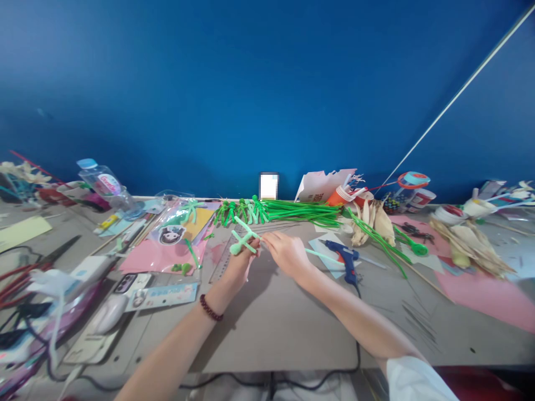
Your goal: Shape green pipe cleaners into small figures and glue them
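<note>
Pale green fuzzy pipe cleaners, twisted into a branching shape (244,241), stick up from my left hand (239,268), whose fingers are closed around their lower part. Beside it, my right hand (286,253) pinches at the same piece, fingertips close to the left ones. A pale green strand (321,256) comes out past the right hand toward the glue gun; whether it joins the held piece is hidden. Behind both hands lies a bundle of green pipe-cleaner stems (303,211), with several small green twisted figures (242,210) at its left end.
A blue glue gun (345,259) lies right of my right hand, its cord running down off the table edge. Dried husks (376,223) and cups (340,194) stand behind. Left are a clear plastic bag (171,223), a bottle (104,181), scissors (37,264) and a white mouse (111,313).
</note>
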Motion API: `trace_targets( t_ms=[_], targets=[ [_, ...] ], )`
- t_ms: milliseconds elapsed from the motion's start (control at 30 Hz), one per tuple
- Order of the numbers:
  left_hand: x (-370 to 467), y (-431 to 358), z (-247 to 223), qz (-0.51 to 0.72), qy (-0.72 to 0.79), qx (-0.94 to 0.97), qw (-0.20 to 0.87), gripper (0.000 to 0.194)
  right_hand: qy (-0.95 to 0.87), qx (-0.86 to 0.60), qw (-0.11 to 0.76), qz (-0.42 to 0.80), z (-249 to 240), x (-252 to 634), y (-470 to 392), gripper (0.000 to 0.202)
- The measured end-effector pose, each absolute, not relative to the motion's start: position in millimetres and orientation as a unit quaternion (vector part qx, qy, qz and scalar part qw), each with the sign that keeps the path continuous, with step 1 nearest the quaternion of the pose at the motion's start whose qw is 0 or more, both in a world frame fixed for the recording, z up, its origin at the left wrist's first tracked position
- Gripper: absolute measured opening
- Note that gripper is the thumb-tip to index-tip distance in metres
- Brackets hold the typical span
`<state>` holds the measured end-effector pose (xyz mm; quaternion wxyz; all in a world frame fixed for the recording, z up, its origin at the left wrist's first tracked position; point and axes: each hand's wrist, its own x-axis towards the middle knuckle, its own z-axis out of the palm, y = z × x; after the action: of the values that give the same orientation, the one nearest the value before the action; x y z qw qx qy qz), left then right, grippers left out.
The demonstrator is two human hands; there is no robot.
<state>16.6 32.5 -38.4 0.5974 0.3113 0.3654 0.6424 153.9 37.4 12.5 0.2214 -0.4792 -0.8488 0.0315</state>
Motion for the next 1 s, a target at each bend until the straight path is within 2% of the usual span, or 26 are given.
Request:
trace_targets(
  t_ms=[133,367,500,600,700,867,1000],
  targets=[
    [15,33,-40,0.642,0.359,0.339,0.586,0.018,-0.836,-0.452,0.288,0.117,12,154,40,0.023],
    [13,30,-36,0.639,0.341,0.341,0.600,0.020,-0.745,-0.433,0.373,0.344,15,153,47,0.020],
    [14,27,-31,0.616,0.308,0.302,0.659,0.025,-0.569,-0.408,0.285,0.654,16,154,53,0.016],
    [14,28,-33,0.610,0.300,0.295,0.671,0.026,-0.455,-0.378,0.234,0.771,16,154,56,0.012],
    [13,31,-36,0.619,0.318,0.296,0.654,0.022,-0.482,-0.395,0.267,0.736,13,153,57,0.015],
    [14,31,-32,0.583,0.386,0.355,0.621,0.025,-0.703,-0.431,0.397,0.404,13,159,55,0.014],
    [17,25,-29,0.449,0.456,0.474,0.605,0.022,-0.778,-0.442,0.390,0.218,27,168,48,0.020]
  ],
)
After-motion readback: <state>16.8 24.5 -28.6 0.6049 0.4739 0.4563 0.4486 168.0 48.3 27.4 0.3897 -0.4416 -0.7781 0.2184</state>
